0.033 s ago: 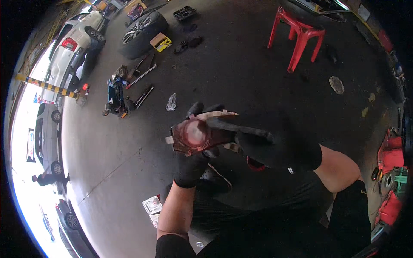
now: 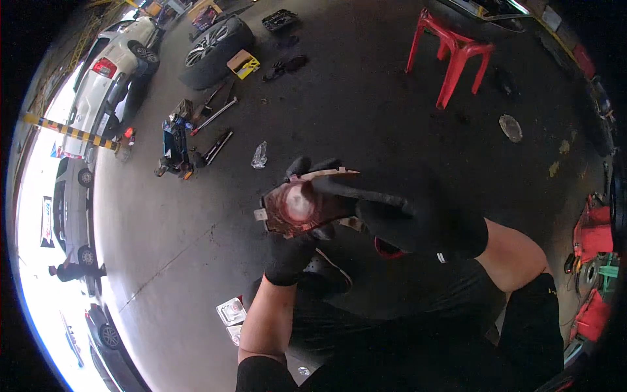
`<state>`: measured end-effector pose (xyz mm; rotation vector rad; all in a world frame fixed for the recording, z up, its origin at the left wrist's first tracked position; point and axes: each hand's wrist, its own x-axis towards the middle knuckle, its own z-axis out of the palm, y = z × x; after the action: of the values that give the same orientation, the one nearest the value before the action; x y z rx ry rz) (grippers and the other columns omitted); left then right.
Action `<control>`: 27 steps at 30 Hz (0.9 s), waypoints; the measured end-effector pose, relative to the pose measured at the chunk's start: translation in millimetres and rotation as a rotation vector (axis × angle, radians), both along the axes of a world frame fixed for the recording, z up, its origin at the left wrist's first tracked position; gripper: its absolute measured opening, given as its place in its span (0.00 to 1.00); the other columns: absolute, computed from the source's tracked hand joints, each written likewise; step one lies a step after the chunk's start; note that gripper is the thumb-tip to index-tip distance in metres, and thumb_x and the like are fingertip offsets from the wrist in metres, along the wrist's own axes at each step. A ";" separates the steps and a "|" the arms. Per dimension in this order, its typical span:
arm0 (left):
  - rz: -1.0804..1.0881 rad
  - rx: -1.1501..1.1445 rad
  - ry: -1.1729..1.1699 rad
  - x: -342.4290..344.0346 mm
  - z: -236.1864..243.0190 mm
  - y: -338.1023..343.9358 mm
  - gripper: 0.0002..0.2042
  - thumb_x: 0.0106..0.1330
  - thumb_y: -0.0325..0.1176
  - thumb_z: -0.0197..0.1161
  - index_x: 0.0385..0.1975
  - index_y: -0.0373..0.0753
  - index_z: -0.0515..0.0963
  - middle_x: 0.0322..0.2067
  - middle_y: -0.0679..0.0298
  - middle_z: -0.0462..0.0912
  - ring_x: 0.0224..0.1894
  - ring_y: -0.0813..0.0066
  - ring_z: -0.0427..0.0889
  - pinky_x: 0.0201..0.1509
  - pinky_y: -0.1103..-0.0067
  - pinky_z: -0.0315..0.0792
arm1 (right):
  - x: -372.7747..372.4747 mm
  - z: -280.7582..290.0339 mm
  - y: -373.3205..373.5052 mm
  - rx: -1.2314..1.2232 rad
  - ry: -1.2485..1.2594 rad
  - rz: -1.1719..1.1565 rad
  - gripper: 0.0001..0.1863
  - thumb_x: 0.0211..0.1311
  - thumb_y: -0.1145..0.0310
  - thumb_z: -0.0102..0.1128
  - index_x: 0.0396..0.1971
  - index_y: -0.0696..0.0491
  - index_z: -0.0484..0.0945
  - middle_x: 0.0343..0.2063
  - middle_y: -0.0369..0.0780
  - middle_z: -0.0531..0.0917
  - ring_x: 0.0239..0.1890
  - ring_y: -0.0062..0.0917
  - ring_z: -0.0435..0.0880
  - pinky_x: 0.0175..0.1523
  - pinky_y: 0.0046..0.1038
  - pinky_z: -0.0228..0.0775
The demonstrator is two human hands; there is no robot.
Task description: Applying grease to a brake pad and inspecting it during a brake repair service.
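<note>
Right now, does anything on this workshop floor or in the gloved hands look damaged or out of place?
The reddish part held between the left hand and the right hand has ragged, uneven edges, so it looks broken. On the floor, a loose wheel and long tools lie scattered beside a blue jack.

Both hands wear black gloves: the left hand (image 2: 287, 251) and the right hand (image 2: 418, 222). Between them is a flat part (image 2: 300, 206) that is dark red and brown, with a shiny pink spot in its middle and a pale tan edge. The floor (image 2: 366, 111) is dark grey. Far on the right stands a bright red stool (image 2: 454, 55). Far on the left is a white car (image 2: 108, 72) with red tail lights. Near it lies a bar (image 2: 72, 132) with yellow and black stripes. A blue jack (image 2: 175, 144) sits on the floor, and farther off a black tyre (image 2: 215, 42) with a silver wheel. Beside the tyre is a yellow box (image 2: 243, 64).
</note>
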<state>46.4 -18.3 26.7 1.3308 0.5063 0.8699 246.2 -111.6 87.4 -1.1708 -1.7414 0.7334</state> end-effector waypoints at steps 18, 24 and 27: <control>0.077 -0.002 0.130 -17.8 -23.1 -3.4 0.34 0.61 0.23 0.66 0.67 0.36 0.59 0.59 0.54 0.74 0.61 0.65 0.74 0.64 0.71 0.71 | -5.3 -11.8 -6.7 0.177 -0.197 0.023 0.28 0.52 0.67 0.66 0.57 0.52 0.76 0.42 0.49 0.84 0.39 0.43 0.84 0.45 0.41 0.77; -0.140 0.337 0.212 -13.9 -10.0 1.1 0.29 0.64 0.23 0.63 0.66 0.36 0.62 0.58 0.53 0.74 0.53 0.66 0.80 0.52 0.72 0.80 | -6.3 -11.1 0.5 0.241 -0.130 -0.062 0.26 0.53 0.71 0.65 0.56 0.52 0.77 0.48 0.48 0.83 0.45 0.42 0.85 0.48 0.38 0.79; -0.090 0.113 0.308 -4.4 -0.6 0.9 0.27 0.66 0.24 0.62 0.64 0.35 0.63 0.57 0.53 0.76 0.52 0.67 0.81 0.50 0.72 0.81 | -2.9 -17.1 4.7 0.300 -0.120 -0.083 0.26 0.54 0.72 0.64 0.57 0.53 0.77 0.49 0.49 0.82 0.44 0.41 0.85 0.48 0.36 0.79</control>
<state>42.0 -17.4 26.1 1.5910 0.6373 0.6289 243.2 -106.9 70.3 -1.0893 -1.8157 0.3423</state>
